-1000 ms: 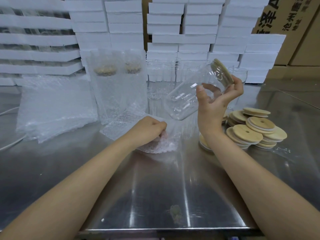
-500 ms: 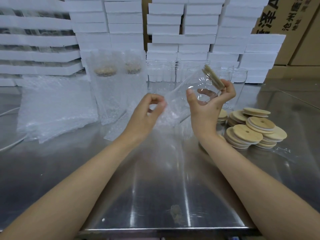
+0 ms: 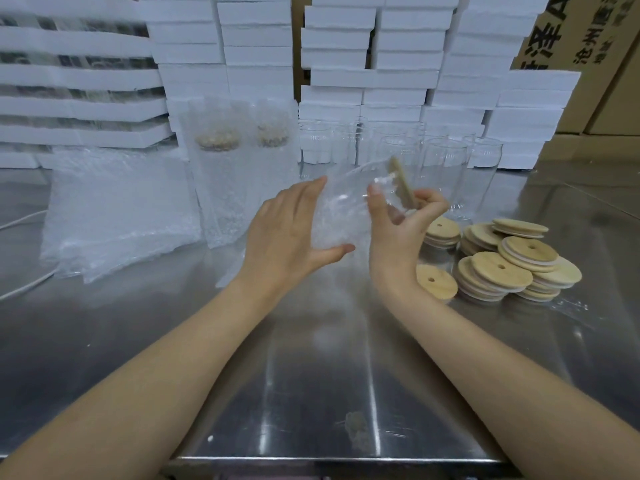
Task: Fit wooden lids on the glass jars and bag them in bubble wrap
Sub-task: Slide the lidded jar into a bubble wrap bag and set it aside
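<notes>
The bubble bag (image 3: 334, 223), which a second ago was lying on the table (image 3: 311, 375) under the left hand (image 3: 291, 237), is now being drawn over the base of the jar (image 3: 349, 195), up and to the left of the pile of lids (image 3: 502, 261). The left hand has gone from pinching the bag's mouth to spreading wide, fingers straight along the top of the bag and thumb stretched underneath. The right hand (image 3: 398, 230) is still gripping the jar's top end, thumb and curled fingers clasped round the glass just below its fitted lid (image 3: 401, 187), and tilting it base-first into the bag. So the lid step looks finished for this jar and the bagging is only partly done, with the lid end still sticking out.

Behind the pile, empty jars (image 3: 446, 168) are waiting without lids. Far to its left, two wrapped jars (image 3: 218, 174) are standing upright, and beyond them a stack of bubble bags (image 3: 114, 209) is lying flat. Foam boxes (image 3: 346, 64) are filling the back. Nothing is blocking the hands, though the standing glass is sitting close behind them.
</notes>
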Demonstrator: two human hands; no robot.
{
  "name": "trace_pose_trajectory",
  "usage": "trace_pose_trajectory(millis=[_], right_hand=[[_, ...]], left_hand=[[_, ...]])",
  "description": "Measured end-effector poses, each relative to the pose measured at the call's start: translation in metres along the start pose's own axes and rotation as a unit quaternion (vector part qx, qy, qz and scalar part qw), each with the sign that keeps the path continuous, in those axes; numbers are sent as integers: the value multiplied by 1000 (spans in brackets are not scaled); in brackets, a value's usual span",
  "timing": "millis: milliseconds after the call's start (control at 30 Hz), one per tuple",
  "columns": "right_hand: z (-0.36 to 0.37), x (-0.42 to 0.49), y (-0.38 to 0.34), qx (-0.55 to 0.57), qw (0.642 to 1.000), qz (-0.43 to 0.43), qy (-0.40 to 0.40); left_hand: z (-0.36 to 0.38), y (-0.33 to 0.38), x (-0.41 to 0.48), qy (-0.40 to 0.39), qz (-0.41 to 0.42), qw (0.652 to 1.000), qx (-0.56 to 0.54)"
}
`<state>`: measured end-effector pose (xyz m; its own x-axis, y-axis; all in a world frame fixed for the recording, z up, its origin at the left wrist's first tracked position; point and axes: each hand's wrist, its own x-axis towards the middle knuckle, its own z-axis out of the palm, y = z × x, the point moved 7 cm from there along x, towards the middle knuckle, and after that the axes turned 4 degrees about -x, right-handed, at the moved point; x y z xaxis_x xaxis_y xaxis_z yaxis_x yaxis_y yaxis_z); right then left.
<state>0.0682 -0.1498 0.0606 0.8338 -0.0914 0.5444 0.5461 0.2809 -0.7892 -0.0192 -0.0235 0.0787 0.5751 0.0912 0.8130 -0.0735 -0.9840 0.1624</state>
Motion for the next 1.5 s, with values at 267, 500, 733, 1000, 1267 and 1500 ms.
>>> trace_pose_trajectory(millis=[267, 500, 733, 1000, 1267, 1500], right_hand=[[17, -9, 15, -12, 995, 74, -64], [-16, 17, 37, 67, 978, 191, 54], [19, -8, 45, 24, 961, 230, -149], [30, -6, 14, -59, 952, 70, -293], [2, 4, -52, -230, 880, -395, -128], [-9, 22, -36, -118, 975, -174, -73]], left_hand=[[-6, 19, 5, 17, 38, 999, -6], [7, 2, 4, -78, 38, 988, 131], [6, -2, 3, -41, 52, 988, 137], [-9, -19, 9, 12, -11, 998, 66], [-6, -28, 8, 5, -105, 994, -27], [7, -41, 3, 35, -256, 904, -340]])
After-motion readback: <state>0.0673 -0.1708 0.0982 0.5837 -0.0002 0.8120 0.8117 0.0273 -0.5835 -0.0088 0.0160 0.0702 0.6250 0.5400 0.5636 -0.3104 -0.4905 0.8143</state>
